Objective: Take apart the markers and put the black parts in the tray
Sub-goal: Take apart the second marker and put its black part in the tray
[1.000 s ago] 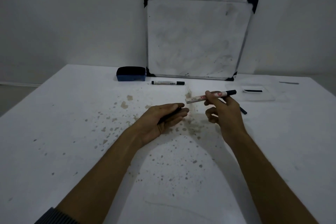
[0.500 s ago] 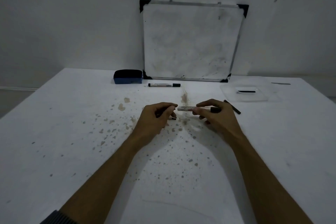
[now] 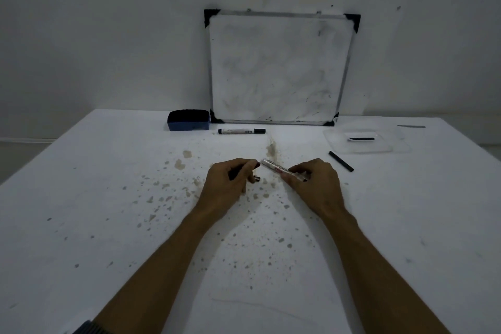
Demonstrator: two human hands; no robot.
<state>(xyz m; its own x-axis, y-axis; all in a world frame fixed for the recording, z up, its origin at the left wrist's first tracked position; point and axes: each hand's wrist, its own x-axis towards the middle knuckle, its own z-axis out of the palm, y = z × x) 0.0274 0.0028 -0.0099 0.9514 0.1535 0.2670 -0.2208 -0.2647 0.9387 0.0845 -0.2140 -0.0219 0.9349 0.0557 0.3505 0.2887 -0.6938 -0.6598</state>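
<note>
step: pulling marker apart | R hand (image 3: 315, 184) pinches white marker barrel (image 3: 279, 169) | L hand (image 3: 230, 180) closed on black part (image 3: 235, 173) | next: black part to tray (image 3: 336, 141), far right

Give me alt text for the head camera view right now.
A right hand holds a white marker barrel near a left hand closed on a dark piece, above a stained white table; a clear tray holding one black part sits far right.

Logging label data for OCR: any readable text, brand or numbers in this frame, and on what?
None can be read.
Marker in the right hand: dark and red print along the white barrel, too blurred.
Marker lying by the whiteboard: dark print on the barrel, too small.
Whiteboard: only smudges, no writing.
</note>
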